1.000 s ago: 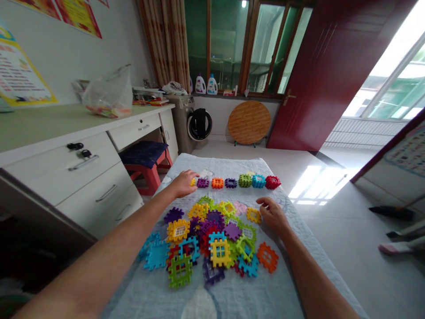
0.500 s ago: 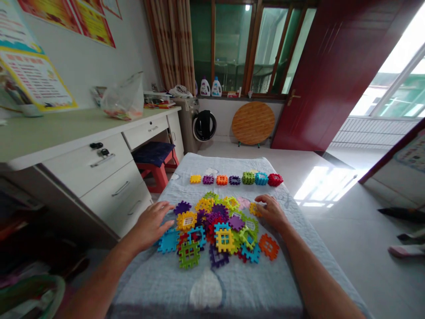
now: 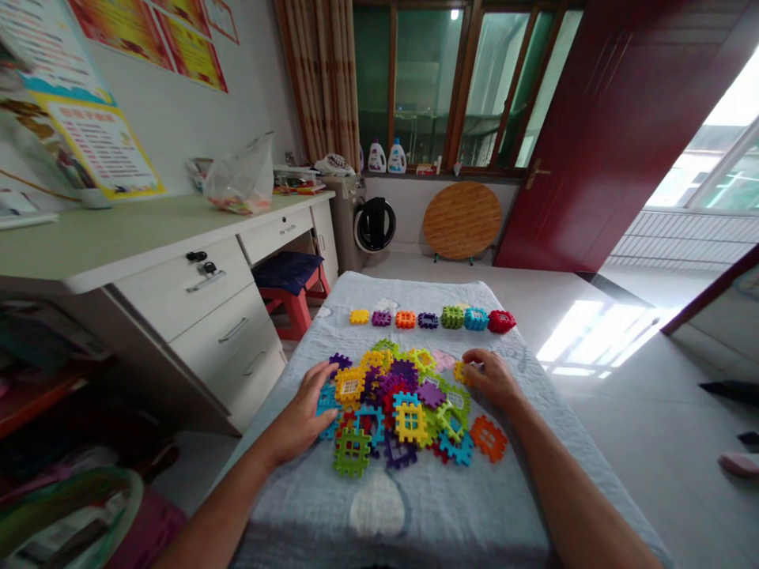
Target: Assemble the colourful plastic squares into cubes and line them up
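A loose pile of toothed plastic building tiles in several colours lies in front of me. My left hand [image 3: 305, 412] is at the pile's left edge, thumb and fingers apart, partly covering a blue tile [image 3: 327, 401]. Close to its fingertips are an orange-yellow windowed tile [image 3: 349, 386] and a dark purple tile [image 3: 341, 360]. On the pile's right side, my right hand [image 3: 492, 381] has its fingertips closed on a small yellow tile [image 3: 458, 372], partly hidden by the fingers. Nearer to me lie a green tile [image 3: 352, 453] and an orange tile [image 3: 489, 438].
Behind the pile stands a row of tile stacks sorted by colour, from yellow [image 3: 359, 317] to red [image 3: 501, 321]. A pale blue cloth [image 3: 474, 514] covers the table. A white desk [image 3: 178, 237] and a stool [image 3: 290, 284] stand to the left.
My left hand has moved in to the right, over the blue tile at the pile's edge. My right hand's fingers have drawn closer around the yellow tile. The camera view has shifted slightly.
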`<state>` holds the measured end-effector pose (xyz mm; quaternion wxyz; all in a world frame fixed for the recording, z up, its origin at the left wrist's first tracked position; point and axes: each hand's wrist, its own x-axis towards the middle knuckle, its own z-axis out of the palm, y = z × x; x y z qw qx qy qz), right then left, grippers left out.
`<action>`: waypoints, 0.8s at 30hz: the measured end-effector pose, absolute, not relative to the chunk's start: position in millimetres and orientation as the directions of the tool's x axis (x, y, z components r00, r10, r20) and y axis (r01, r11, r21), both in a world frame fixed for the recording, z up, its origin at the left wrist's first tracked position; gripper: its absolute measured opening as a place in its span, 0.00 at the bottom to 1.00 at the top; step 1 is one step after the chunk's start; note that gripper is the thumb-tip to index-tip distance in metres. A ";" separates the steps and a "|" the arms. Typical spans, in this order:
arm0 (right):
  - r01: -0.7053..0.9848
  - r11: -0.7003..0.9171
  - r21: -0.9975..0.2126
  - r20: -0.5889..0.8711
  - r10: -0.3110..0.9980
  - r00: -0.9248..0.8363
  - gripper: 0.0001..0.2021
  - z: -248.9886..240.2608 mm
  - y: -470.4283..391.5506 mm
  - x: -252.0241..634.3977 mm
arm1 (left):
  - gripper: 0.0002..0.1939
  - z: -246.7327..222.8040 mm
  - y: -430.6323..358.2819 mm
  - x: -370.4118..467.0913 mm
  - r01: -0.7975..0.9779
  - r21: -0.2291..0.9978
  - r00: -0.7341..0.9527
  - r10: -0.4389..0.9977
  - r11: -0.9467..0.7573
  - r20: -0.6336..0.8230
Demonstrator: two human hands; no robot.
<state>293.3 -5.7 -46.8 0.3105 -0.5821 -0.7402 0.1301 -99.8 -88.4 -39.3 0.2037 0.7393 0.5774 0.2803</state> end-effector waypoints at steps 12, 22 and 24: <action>0.788 0.260 -0.558 0.271 0.955 -0.123 0.13 -44.8 -6.0 292.0 | 0.25 -24.6 -66.6 -94.6 0.757 0.601 0.121 0.959 -0.255 0.256; 0.776 0.280 -0.565 0.282 0.950 -0.138 0.12 -47.8 -4.8 294.4 | 0.32 -9.4 -46.9 -71.9 0.904 0.344 0.267 0.964 -0.255 0.014; 0.776 0.282 -0.564 0.285 0.949 -0.137 0.12 -47.1 -5.0 294.1 | 0.35 -5.1 -40.9 -71.3 0.901 0.343 0.283 0.959 -0.265 -0.001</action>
